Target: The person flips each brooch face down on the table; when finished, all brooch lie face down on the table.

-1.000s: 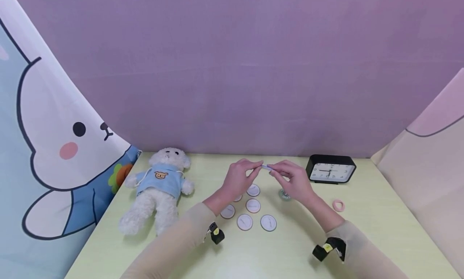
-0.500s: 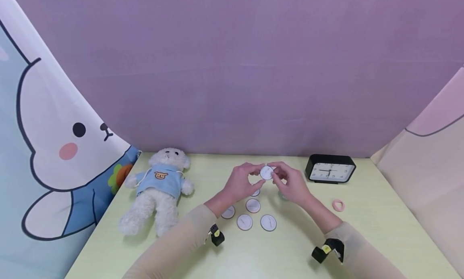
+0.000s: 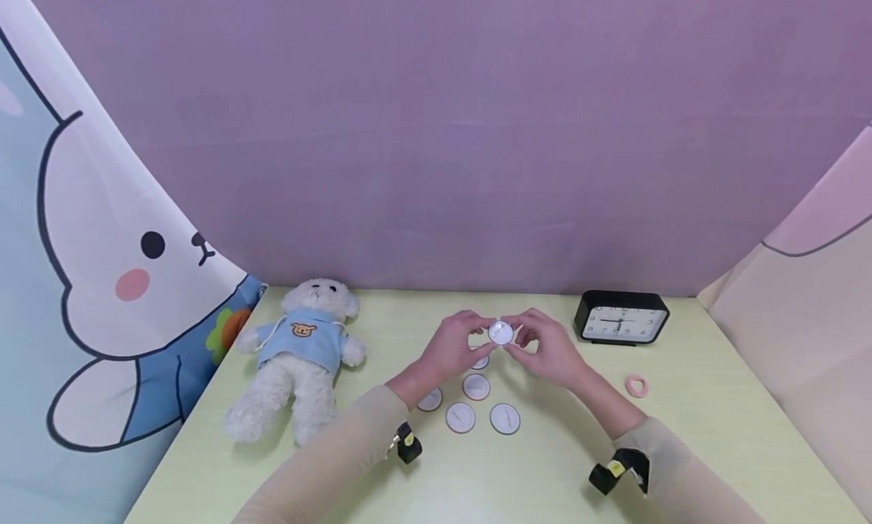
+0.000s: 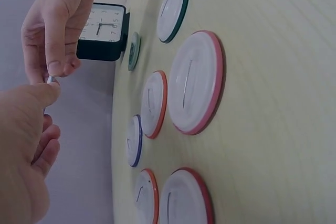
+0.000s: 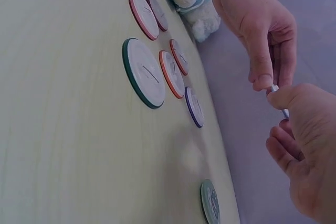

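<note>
Both hands hold a round pin badge (image 3: 500, 332) above the table, its white side facing the head camera. My left hand (image 3: 453, 348) pinches its left edge between thumb and fingers. On the opposite edge, my right hand (image 3: 547, 350) pinches it likewise. In both wrist views the badge is nearly edge-on and mostly covered by fingers. Below lie several badges with white backs and pins showing, among them a green-rimmed badge (image 5: 143, 73) and a pink-rimmed badge (image 4: 195, 82). A pale green badge (image 5: 210, 202) lies apart with its patterned side up; the right hand hides it in the head view.
A white plush toy (image 3: 306, 357) in a blue top lies on the left of the table (image 3: 715, 448). At the back right stands a black alarm clock (image 3: 622, 317), with a pink hair tie (image 3: 636, 386) in front of it. A purple curtain (image 3: 436, 145) hangs behind.
The held badge has turned from edge-on to face-on towards the head camera and come slightly lower. The right fingers have shifted along its edge. The badges on the table have stayed put.
</note>
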Tool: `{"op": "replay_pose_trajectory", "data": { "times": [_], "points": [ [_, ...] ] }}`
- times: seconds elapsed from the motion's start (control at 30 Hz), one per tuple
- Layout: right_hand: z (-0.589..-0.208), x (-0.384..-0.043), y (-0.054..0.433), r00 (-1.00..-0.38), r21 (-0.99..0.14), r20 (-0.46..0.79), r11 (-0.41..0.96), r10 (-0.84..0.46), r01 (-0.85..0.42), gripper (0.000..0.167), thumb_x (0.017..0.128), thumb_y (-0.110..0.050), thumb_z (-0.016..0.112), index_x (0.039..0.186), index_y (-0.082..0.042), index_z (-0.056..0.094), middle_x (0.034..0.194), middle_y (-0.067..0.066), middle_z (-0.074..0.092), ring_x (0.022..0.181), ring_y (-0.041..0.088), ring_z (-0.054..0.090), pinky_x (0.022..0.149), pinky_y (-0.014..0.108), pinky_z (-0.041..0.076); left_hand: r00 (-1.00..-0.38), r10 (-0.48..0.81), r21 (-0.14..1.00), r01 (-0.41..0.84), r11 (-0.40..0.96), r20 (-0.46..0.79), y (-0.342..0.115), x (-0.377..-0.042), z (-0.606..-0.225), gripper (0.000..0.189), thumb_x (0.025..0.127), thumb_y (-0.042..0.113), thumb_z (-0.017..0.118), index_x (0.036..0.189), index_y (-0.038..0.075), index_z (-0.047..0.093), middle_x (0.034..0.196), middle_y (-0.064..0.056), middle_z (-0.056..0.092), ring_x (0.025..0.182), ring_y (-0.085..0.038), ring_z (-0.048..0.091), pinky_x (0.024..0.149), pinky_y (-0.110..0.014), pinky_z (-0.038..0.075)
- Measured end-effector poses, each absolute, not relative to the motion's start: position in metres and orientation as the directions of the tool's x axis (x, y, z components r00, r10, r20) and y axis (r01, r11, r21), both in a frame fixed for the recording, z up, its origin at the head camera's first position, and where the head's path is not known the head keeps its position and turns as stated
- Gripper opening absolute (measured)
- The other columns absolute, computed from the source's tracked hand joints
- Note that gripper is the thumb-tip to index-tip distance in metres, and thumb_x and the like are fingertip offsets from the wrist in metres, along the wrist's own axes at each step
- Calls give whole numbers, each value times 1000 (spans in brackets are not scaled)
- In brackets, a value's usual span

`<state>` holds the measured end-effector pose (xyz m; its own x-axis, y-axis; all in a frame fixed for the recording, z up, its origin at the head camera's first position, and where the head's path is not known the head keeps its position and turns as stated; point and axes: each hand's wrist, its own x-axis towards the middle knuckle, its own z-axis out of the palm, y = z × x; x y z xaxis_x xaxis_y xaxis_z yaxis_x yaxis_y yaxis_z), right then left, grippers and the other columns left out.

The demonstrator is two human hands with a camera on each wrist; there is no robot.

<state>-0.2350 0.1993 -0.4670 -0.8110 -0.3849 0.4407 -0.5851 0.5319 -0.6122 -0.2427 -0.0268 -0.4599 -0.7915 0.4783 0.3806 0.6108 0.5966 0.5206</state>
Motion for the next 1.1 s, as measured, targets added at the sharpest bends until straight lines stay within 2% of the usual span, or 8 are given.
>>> {"op": "replay_pose_trajectory", "data": {
  "times": [0.17,0.33,0.53,0.77,1.1],
  "points": [
    [-471,-235,200,-811,-559,428,588,-399,-584,42,85,-5,87,125,-2,75,102,7,69,84,17,66,76,36,65,-801,488,511,597,618,346,-23,-243,-465,41,93,20,83,131,5,74,114,-13,76,102,-29,76,89,-32,63],
    [-476,-235,200,-809,-511,417,630,-413,-585,42,86,-7,86,125,-1,75,104,8,70,89,23,69,78,41,64,-804,497,479,593,647,325,-20,-245,-473,41,94,19,83,131,5,74,113,-10,77,101,-22,74,87,-28,62],
    [-483,-235,199,-819,-476,397,670,-415,-570,41,85,-9,86,124,-1,75,105,8,71,92,28,70,80,40,63,-820,506,445,571,690,267,-15,-247,-482,41,96,23,80,134,7,73,117,-8,77,103,-19,73,91,-28,61],
    [-489,-233,197,-839,-459,359,705,-409,-541,41,85,-10,87,123,0,75,105,8,71,94,27,70,81,38,62,-823,518,383,567,729,234,-11,-247,-487,38,97,26,79,132,9,75,117,-6,80,108,-20,73,100,-33,60],
    [-497,-234,197,-839,-431,355,724,-412,-538,40,84,-9,86,120,4,75,103,14,71,92,26,70,83,42,63,-834,515,336,551,764,197,-4,-246,-489,35,98,28,78,128,11,77,114,-6,80,108,-21,72,99,-31,61]
  ]
}}
